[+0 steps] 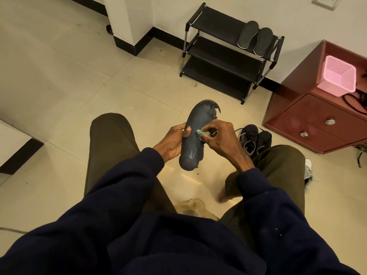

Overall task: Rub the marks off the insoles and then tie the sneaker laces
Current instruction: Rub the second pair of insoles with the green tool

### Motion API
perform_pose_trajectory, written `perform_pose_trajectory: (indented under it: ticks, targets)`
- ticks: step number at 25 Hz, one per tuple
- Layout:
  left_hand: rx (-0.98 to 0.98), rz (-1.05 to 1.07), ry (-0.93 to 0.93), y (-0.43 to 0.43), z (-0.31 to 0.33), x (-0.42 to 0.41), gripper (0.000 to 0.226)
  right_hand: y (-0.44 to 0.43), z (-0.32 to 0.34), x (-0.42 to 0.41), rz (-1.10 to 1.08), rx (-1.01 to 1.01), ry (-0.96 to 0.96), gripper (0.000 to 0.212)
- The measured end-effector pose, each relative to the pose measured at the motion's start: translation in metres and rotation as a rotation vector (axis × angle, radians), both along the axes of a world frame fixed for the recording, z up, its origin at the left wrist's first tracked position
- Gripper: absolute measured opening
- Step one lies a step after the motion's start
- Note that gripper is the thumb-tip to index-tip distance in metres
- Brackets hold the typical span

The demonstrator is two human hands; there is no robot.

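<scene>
A dark grey insole [196,124] with a torn toe edge and a pale scribble near its heel is held up between my knees. My left hand [174,138] grips its left side, thumb across the top face. My right hand [216,135] pinches a small teal eraser [202,133] and presses it on the insole's middle. Two black sneakers [254,138] with loose laces stand on the floor to the right of my hands, partly hidden by my right knee. Two more insoles [255,37] lie on the top shelf of the rack.
A black three-tier shoe rack [224,56] stands against the far wall. A red drawer cabinet [321,124] at the right carries a pink basket [337,78] and dark cables. A white shoe [308,168] peeks out past my right knee. The floor is pale tile.
</scene>
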State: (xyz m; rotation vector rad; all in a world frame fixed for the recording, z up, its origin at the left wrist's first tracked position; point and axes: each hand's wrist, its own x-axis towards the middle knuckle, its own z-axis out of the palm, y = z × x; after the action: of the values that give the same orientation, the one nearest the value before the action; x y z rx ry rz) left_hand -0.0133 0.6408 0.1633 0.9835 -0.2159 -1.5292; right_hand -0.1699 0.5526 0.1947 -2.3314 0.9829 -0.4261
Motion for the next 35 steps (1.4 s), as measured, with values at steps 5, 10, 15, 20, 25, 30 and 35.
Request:
perform_pose_trajectory:
  ticks: [5, 10, 15, 20, 25, 30, 35]
  targets:
    - [0.014, -0.040, -0.015, 0.002, -0.001, -0.002, 0.029, -0.005, -0.004, 0.004, -0.079, -0.055, -0.011, 0.011]
    - [-0.011, -0.107, -0.049, 0.000, 0.001, -0.002, 0.047, -0.001, 0.001, 0.001, -0.041, 0.000, -0.070, 0.008]
    - [-0.087, -0.239, -0.033, 0.004, 0.002, -0.003, 0.061, -0.011, 0.001, 0.000, -0.182, -0.070, -0.035, 0.009]
    - [-0.123, -0.311, -0.017, 0.003, 0.002, -0.004, 0.067, -0.014, -0.001, -0.004, -0.253, 0.002, -0.077, 0.009]
    - [-0.129, -0.309, 0.000, 0.004, 0.000, -0.003, 0.068, -0.018, -0.001, -0.004, -0.247, 0.073, -0.072, 0.007]
    - [-0.097, -0.295, -0.019, 0.003, -0.006, 0.000, 0.068, -0.013, -0.004, -0.004, -0.219, 0.077, -0.049, 0.010]
    - [-0.098, -0.262, -0.029, 0.001, -0.009, -0.001, 0.066, -0.005, -0.001, 0.003, -0.080, 0.080, 0.002, 0.008]
